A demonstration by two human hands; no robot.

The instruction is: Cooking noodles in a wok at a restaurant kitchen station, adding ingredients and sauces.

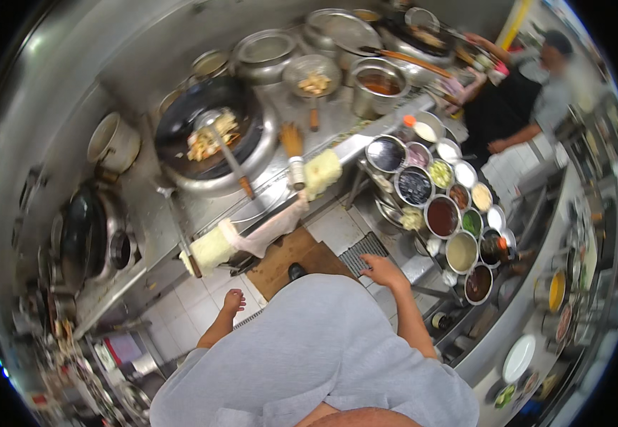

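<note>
My left hand (234, 302) hangs at my side over the white floor tiles, holding nothing, its fingers loosely bent. My right hand (381, 270) holds nothing either; its fingers are apart, and it is nearest to the rack of seasoning pots. Before me a large black wok (178, 133) sits on a steel burner ring. In it lie cooked pieces of food (199, 147) and a steel ladle (226, 149), whose wooden handle leans over the near rim. A bamboo wok brush (292, 143) rests on the counter to the right. A wood-handled wok spatula (178, 227) lies across the front edge at left.
Several round pots of sauces and chopped ingredients (442, 215) crowd the right side. A strainer with food (315, 80) and a pot of reddish liquid (379, 85) stand behind. Pale cloths (258, 237) hang on the front rail. Another person (546, 101) works at the far wok.
</note>
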